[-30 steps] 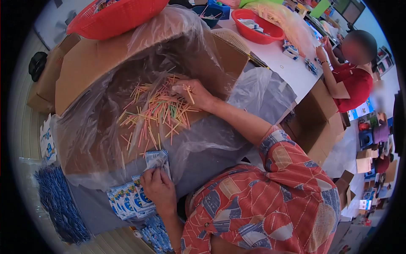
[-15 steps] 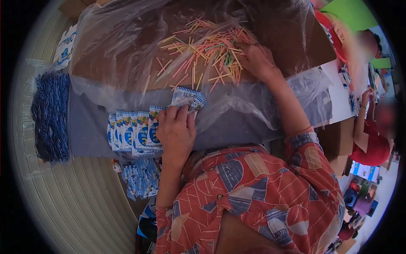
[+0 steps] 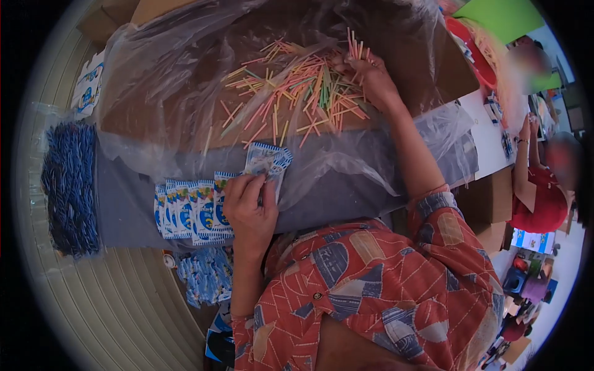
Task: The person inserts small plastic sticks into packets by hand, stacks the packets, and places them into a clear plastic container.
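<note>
My left hand (image 3: 250,207) is closed on the lower part of a small white-and-blue packet (image 3: 263,159). Beside it, a row of overlapping packets (image 3: 185,213) with blue printing lies on the grey surface. Up in the plastic-lined carton, my right hand (image 3: 376,80) grips a few thin coloured sticks (image 3: 355,48), their ends poking up above the fingers. Below and left of that hand spreads a loose pile of pink, yellow and green sticks (image 3: 281,93).
Clear plastic sheeting (image 3: 167,117) drapes over the carton's front edge. A bundle of dark blue packets (image 3: 71,185) stands at the left, and more packets (image 3: 207,275) lie below the grey surface (image 3: 322,191). A co-worker in red (image 3: 541,201) is at the right.
My right hand has lifted slightly from the pile, and sticks now show upright between its fingers. My left hand stays at the packet. The whole view has shifted a little.
</note>
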Motion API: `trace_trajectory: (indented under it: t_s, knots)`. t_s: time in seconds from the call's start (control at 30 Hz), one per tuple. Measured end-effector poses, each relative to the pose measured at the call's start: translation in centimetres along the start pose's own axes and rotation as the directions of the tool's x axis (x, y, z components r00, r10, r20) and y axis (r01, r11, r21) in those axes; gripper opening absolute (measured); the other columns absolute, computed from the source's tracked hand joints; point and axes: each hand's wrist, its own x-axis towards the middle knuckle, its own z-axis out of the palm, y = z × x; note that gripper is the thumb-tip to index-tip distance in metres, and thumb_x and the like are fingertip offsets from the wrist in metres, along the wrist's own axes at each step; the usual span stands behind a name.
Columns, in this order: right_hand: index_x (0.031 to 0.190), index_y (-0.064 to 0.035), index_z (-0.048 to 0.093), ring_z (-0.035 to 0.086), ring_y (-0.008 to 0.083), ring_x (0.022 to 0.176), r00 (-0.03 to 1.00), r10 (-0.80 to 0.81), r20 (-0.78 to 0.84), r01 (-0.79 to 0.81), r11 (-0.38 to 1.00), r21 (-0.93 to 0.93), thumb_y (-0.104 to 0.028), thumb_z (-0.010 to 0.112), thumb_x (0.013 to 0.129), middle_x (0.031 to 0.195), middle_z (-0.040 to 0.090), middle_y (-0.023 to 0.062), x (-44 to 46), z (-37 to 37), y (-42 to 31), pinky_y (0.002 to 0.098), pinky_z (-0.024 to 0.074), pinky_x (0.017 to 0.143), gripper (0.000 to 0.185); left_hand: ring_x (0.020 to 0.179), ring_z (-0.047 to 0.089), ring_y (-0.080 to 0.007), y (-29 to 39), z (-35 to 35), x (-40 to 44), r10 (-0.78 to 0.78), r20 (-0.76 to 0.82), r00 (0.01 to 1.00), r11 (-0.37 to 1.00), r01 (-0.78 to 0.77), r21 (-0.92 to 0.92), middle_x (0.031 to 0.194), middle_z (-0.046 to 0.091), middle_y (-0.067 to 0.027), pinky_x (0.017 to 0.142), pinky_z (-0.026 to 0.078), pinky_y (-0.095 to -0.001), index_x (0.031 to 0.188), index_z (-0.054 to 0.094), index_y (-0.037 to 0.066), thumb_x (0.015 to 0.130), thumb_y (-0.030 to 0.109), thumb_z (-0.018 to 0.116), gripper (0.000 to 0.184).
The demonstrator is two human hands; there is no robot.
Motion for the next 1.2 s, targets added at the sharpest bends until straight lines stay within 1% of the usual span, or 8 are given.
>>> trace_trajectory:
  t_s: [0.03,0.13,0.27,0.5,0.7,0.77,1.0,1.2]
  knots:
    - [0.111,-0.0054,0.059,0.062,0.0168,0.081,0.969,0.241,0.056,-0.243,0.878,0.412,-0.014,0.053,0.097,0.095,0.065,0.0082,-0.1,0.1,-0.5,0.0339,0.0509,0.072,0.017,0.080,0.061,-0.0306,0.0,0.0,0.0,-0.029,0.007,1.000,0.999,0.029,-0.018,0.087,0.064,-0.0120,0.069,0.049,-0.0402,0.092,0.070,0.000,0.074,0.000,0.075,0.019]
    - [0.109,-0.0085,0.059,0.051,0.0105,0.064,0.976,0.061,0.209,-0.197,0.652,0.732,-0.013,0.053,0.097,0.087,0.062,0.0068,-0.4,0.3,-1.1,0.0266,0.0440,0.060,0.013,0.079,0.061,-0.0311,0.2,0.2,0.4,-0.052,0.018,0.999,0.998,0.052,-0.040,0.087,0.064,-0.0129,0.069,0.049,-0.0401,0.093,0.069,-0.001,0.074,0.000,0.075,0.019]
    - [0.101,-0.0093,0.059,0.038,0.0068,0.054,0.975,0.136,0.178,-0.223,0.526,0.821,-0.017,0.057,0.097,0.077,0.055,0.0020,-0.7,1.0,-1.7,0.0213,0.0323,0.048,0.008,0.079,0.062,-0.0315,0.7,0.1,0.9,-0.045,0.029,0.999,0.999,0.045,0.011,0.087,0.064,-0.0129,0.070,0.049,-0.0401,0.094,0.070,0.000,0.075,0.001,0.076,0.020]
    - [0.102,-0.0110,0.061,0.024,0.0050,0.045,0.958,0.193,0.212,-0.283,0.516,0.808,-0.031,0.060,0.098,0.059,0.032,-0.0061,-0.7,1.8,-0.9,0.0209,0.0215,0.040,0.020,0.080,0.063,-0.0315,0.5,0.8,0.5,-0.033,0.056,0.998,0.993,0.027,0.117,0.088,0.065,-0.0128,0.070,0.049,-0.0397,0.093,0.070,0.001,0.075,0.003,0.076,0.020]
    - [0.110,-0.0071,0.061,0.019,0.0052,0.045,0.989,-0.076,0.130,-0.052,0.637,0.769,-0.036,0.051,0.103,0.057,0.023,-0.0068,-2.8,4.2,-8.3,0.0212,0.0235,0.041,0.032,0.076,0.064,-0.0306,2.2,0.9,3.9,-0.013,0.025,1.000,1.000,0.013,0.011,0.086,0.066,-0.0133,0.067,0.050,-0.0381,0.093,0.070,0.000,0.074,0.002,0.077,0.020]
    - [0.111,-0.0063,0.060,0.020,0.0054,0.045,0.978,-0.154,0.144,-0.019,0.615,0.788,-0.038,0.046,0.104,0.057,0.023,-0.0064,-3.1,4.8,-9.8,0.0226,0.0248,0.042,0.035,0.072,0.064,-0.0260,2.6,1.8,5.6,-0.043,0.061,0.997,0.973,0.056,-0.226,0.083,0.066,-0.0133,0.064,0.050,-0.0341,0.091,0.069,-0.002,0.075,0.001,0.078,0.018]
    - [0.103,-0.0028,0.058,0.029,0.0075,0.048,0.942,-0.301,0.148,0.120,0.715,0.689,-0.039,0.047,0.104,0.057,0.034,-0.0022,-3.9,6.1,-10.8,0.0263,0.0256,0.045,0.038,0.073,0.065,-0.0162,2.9,5.5,7.7,-0.071,0.071,0.995,0.835,0.098,-0.542,0.082,0.066,-0.0101,0.065,0.050,-0.0274,0.092,0.070,-0.004,0.078,-0.002,0.077,0.017]
    - [0.096,-0.0013,0.065,0.064,0.0140,0.073,0.968,-0.242,0.073,0.166,0.828,0.536,-0.045,0.047,0.103,0.080,0.067,0.0087,-4.4,5.5,-10.8,0.0255,0.0481,0.065,0.048,0.077,0.064,-0.0117,4.3,6.6,8.4,-0.152,0.198,0.968,0.689,0.248,-0.681,0.089,0.067,-0.0075,0.070,0.051,-0.0237,0.097,0.069,-0.005,0.083,-0.003,0.073,0.015]
